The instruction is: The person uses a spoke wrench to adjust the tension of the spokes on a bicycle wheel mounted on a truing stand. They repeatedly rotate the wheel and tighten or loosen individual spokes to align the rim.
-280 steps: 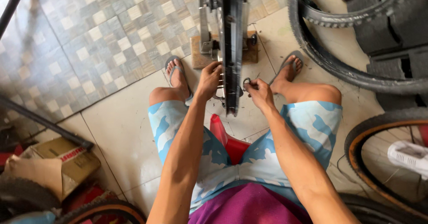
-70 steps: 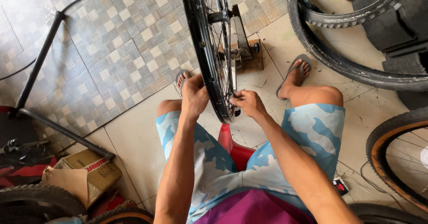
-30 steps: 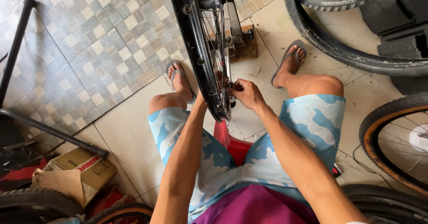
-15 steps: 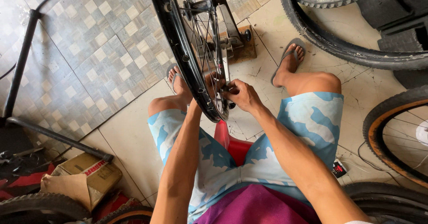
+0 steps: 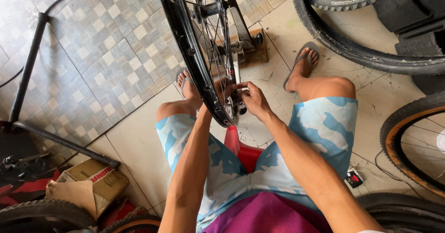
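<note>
Working on a black bicycle wheel (image 5: 194,52) in its stand.
Right hand (image 5: 252,101) pinches something small at the rim; left hand (image 5: 221,90) sits behind the spokes, its grip hidden.

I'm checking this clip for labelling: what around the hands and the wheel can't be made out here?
Head view only:
- Left hand: mostly behind the black wheel rim; its grip cannot be told.
- Right hand: fingertips pinch at the spokes; anything held is too small to see.
- Wheel: its top is cut off by the upper edge.
- Truing stand: partly hidden behind spokes.
</note>
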